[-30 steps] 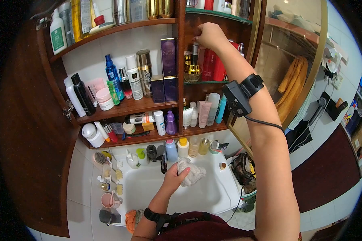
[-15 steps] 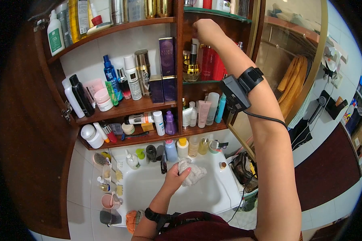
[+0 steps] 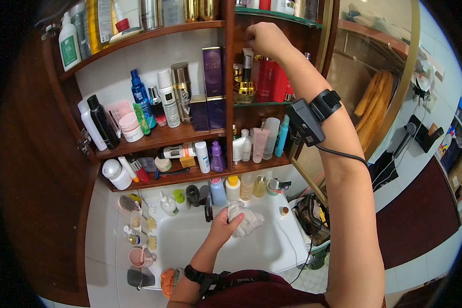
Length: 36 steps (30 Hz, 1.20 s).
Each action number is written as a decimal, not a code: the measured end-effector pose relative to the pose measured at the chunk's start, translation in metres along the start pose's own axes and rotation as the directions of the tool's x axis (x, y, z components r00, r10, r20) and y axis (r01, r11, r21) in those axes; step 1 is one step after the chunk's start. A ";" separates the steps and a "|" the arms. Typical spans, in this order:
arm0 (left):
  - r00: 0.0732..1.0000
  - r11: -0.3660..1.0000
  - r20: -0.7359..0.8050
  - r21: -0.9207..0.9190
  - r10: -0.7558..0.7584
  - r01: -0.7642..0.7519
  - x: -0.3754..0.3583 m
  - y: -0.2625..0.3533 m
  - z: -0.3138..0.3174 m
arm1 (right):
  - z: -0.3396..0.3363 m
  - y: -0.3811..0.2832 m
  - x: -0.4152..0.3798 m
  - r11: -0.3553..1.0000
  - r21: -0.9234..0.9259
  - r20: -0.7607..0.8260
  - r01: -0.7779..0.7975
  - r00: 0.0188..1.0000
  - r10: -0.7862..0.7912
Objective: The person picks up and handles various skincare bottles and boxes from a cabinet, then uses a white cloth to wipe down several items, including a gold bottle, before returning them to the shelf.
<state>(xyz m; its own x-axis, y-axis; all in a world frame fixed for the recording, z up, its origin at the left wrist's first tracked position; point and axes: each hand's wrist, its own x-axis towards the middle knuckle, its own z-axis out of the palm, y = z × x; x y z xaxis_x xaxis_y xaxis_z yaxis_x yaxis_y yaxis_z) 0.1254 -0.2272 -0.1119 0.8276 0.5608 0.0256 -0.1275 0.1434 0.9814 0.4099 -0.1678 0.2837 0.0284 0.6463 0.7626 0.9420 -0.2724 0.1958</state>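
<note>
A crumpled pale grey-white cloth (image 3: pixel 247 222) is bunched in my left hand (image 3: pixel 225 227), above the white sink basin (image 3: pixel 179 246). My right hand (image 3: pixel 268 40) is raised into the right section of the cabinet, beneath the upper glass shelf (image 3: pixel 277 17). Its fingers are curled together, and what they hold, if anything, is hidden. Just under those fingers stand a pale tube (image 3: pixel 248 52) and a gold-collared bottle with a black top (image 3: pixel 245 84). Red packages (image 3: pixel 266 81) are beside them, partly behind my wrist.
Bottles and jars fill the wooden cabinet shelves (image 3: pixel 159 141). The glass cabinet door (image 3: pixel 367 77) hangs open on the right, the wooden door (image 3: pixel 41 205) on the left. Several bottles line the sink's back rim around the dark faucet (image 3: pixel 209 209). A cable (image 3: pixel 339 153) trails from my right wrist device.
My right forearm and wrist device have shifted slightly right and down, while the fingers stay near the same spot. My left hand and the cloth have barely moved.
</note>
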 end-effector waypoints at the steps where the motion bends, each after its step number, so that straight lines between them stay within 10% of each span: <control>1: 1.000 1.000 0.000 0.000 -0.001 0.001 0.001 -0.001 0.000 | 0.000 0.001 -0.001 1.000 0.013 -0.023 0.002 1.000 -0.002; 8: 1.000 1.000 0.004 -0.005 0.010 -0.010 0.001 -0.001 0.001 | -0.024 0.002 -0.031 0.930 0.366 -0.184 -0.048 0.975 0.123; 14: 0.999 1.000 -0.038 0.019 0.005 -0.004 -0.002 0.008 -0.001 | -0.055 -0.027 -0.169 0.672 0.739 -0.451 -0.035 0.716 0.533; 19: 0.998 0.996 -0.049 0.085 0.029 -0.025 -0.005 0.017 -0.005 | -0.074 -0.023 -0.290 0.819 0.340 -0.770 -0.463 0.363 0.524; 21: 0.998 0.997 -0.051 0.061 0.039 -0.036 -0.004 0.024 -0.004 | -0.080 -0.016 -0.321 0.727 0.044 -0.824 -0.685 0.387 0.414; 23: 0.999 1.000 -0.050 0.022 0.023 -0.022 -0.007 0.032 0.000 | -0.074 0.001 -0.349 0.707 0.038 -0.791 -0.706 0.411 0.454; 26: 1.000 1.000 -0.019 -0.018 0.016 -0.016 -0.008 0.043 0.004 | -0.060 0.006 -0.369 0.603 0.644 -0.474 -0.471 0.373 0.798; 36: 0.999 0.997 -0.002 -0.068 0.046 -0.046 -0.023 0.060 0.007 | -0.057 -0.028 -0.356 0.547 0.663 -0.423 -0.511 0.348 0.837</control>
<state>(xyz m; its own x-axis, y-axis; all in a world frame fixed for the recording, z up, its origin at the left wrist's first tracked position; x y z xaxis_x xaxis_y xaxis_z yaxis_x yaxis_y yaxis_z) 0.1025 -0.2378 -0.0524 0.8197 0.5684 0.0708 -0.2027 0.1723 0.9640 0.3544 -0.4313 0.0421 0.6570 -0.3045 0.6896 0.7224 -0.0072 -0.6914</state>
